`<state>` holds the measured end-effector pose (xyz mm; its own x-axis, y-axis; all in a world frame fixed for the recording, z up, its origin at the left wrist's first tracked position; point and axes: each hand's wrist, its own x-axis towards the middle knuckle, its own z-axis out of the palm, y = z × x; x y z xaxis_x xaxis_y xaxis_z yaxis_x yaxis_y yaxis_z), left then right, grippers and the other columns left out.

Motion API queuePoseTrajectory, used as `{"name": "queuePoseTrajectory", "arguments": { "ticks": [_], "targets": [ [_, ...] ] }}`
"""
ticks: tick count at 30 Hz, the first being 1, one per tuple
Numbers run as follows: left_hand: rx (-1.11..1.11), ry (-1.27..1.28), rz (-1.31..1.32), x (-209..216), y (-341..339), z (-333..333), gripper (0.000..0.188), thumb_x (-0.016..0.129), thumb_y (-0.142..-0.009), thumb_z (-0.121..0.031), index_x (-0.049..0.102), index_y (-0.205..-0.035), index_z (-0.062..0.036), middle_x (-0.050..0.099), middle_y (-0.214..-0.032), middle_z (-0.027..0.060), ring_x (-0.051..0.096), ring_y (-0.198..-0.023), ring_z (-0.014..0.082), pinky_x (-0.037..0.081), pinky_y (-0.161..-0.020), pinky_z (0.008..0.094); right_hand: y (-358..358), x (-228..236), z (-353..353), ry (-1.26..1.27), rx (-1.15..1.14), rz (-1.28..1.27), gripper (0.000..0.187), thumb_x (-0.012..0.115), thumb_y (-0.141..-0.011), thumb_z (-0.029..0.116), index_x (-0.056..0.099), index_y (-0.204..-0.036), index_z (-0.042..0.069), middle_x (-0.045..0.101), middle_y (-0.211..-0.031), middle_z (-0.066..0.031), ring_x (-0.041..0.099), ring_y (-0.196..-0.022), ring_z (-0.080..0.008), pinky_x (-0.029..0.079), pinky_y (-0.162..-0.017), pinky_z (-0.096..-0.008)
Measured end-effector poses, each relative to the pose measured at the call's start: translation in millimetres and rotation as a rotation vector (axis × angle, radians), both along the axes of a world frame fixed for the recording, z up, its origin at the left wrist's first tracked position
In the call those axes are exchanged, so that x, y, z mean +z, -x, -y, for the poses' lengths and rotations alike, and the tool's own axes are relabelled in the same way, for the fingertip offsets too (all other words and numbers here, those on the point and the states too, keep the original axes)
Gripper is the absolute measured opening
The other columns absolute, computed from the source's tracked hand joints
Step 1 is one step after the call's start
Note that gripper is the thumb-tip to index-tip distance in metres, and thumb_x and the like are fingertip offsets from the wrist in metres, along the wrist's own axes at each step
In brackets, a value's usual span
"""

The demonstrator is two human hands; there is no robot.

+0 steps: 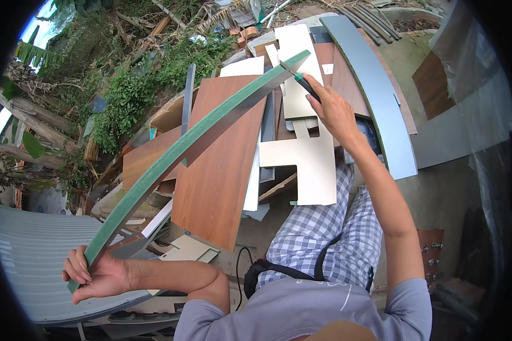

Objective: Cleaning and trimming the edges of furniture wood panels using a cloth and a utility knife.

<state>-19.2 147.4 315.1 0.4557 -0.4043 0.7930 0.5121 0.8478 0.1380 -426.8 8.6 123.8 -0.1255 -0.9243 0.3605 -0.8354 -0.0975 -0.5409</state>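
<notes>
A long, narrow strip of board (170, 149), green along its edge and dark on its side face, runs slantwise from lower left to upper middle. My left hand (99, 275) is closed around its near left end. Close to the strip's far end, my right hand (331, 108) grips a hand tool with a black and green handle (307, 86). The tool's thin metal blade meets the strip's edge there; I cannot tell whether it is a knife or a screwdriver. Beneath the strip lies a large reddish-brown wood panel (213, 187).
Cream cut-out boards (316, 170) are piled beside the brown panel. A long grey-blue board (375, 91) leans at the right. Corrugated sheeting (34, 250) spreads at lower left, and green plants (131, 91) grow beyond. A dark cable (240, 267) hangs near my waist.
</notes>
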Motion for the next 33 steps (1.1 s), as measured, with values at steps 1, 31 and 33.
{"name": "queuePoseTrajectory", "arguments": {
  "ticks": [1, 31, 33],
  "targets": [
    [-0.008, 0.001, -0.011, -2, -2, 3, 0.055, 0.049, -0.087, -0.058, 0.048, -0.088, -0.0030, 0.039, -0.061, -0.0003, 0.036, -0.057, 0.0118, 0.037, -0.057, 0.0244, 9, -9, 10, 0.019, -0.044, -0.018, 0.047, 0.054, -0.092, 0.028, 0.041, -0.137, 0.030, 0.060, -0.084, -0.0141, 0.063, -0.076, -0.0329, 0.050, -0.065, -0.0443],
    [0.112, -0.128, -0.080, -27, -51, 18, 0.053, 0.053, -0.086, -0.055, 0.046, -0.088, -0.0018, 0.039, -0.067, 0.0026, 0.040, -0.063, 0.0152, 0.037, -0.063, 0.0291, 57, -13, 88, -0.802, 0.005, 0.912, 0.030, 0.044, -0.096, 0.030, 0.054, -0.118, 0.014, 0.054, -0.072, -0.0008, 0.047, -0.055, -0.0046, 0.042, -0.045, -0.0201],
    [0.137, -0.144, -0.099, -23, -50, 20, 0.053, 0.053, -0.086, -0.054, 0.046, -0.090, -0.0019, 0.039, -0.069, 0.0028, 0.041, -0.065, 0.0156, 0.037, -0.065, 0.0300, 50, -14, 81, -0.689, 0.011, 0.946, 0.030, 0.044, -0.096, 0.031, 0.054, -0.119, 0.013, 0.054, -0.072, -0.0013, 0.047, -0.055, -0.0052, 0.043, -0.045, -0.0212]
  ]
}}
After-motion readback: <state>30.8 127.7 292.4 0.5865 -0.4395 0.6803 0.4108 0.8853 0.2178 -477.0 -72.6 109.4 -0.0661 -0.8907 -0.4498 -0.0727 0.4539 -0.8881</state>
